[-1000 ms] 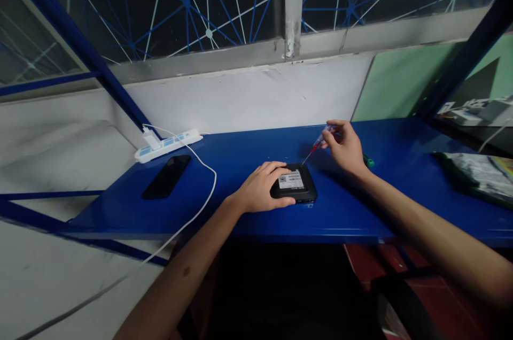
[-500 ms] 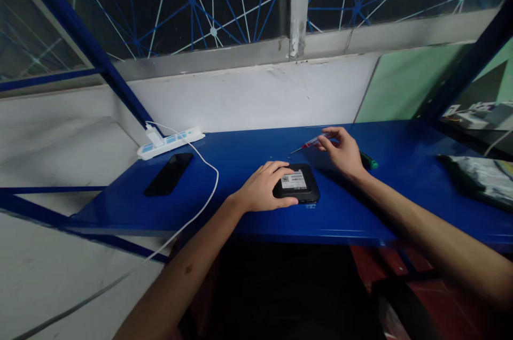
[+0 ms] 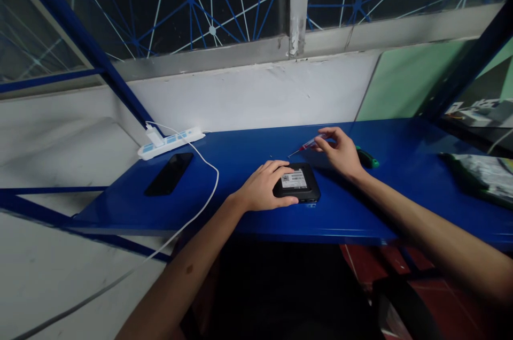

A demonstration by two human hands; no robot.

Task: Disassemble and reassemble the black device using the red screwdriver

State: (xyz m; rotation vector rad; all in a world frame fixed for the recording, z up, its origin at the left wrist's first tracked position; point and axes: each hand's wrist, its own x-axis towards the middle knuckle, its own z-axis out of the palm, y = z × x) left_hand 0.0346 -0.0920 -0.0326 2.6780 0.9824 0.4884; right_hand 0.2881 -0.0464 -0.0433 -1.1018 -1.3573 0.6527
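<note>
A small black box with a white label (image 3: 298, 183) lies near the front edge of the blue shelf (image 3: 240, 211). My left hand (image 3: 262, 186) rests on its left side, thumb along the front edge, fingers curled over the top. My right hand (image 3: 340, 152) is behind and to the right of the box, fingers closed on a thin screwdriver with a red and clear handle (image 3: 308, 144). The screwdriver lies almost flat, its tip pointing left just above the shelf, apart from the box.
A green-handled tool (image 3: 366, 158) lies right behind my right hand. At the left are a black phone (image 3: 169, 173) and a white power strip (image 3: 170, 143) with a white cable (image 3: 200, 206) hanging over the front edge. Packaged items (image 3: 476, 177) lie at the far right.
My right hand lifted the screwdriver tip off the box's back corner and swung it back and left, laying it nearly flat. The left hand stayed on the box.
</note>
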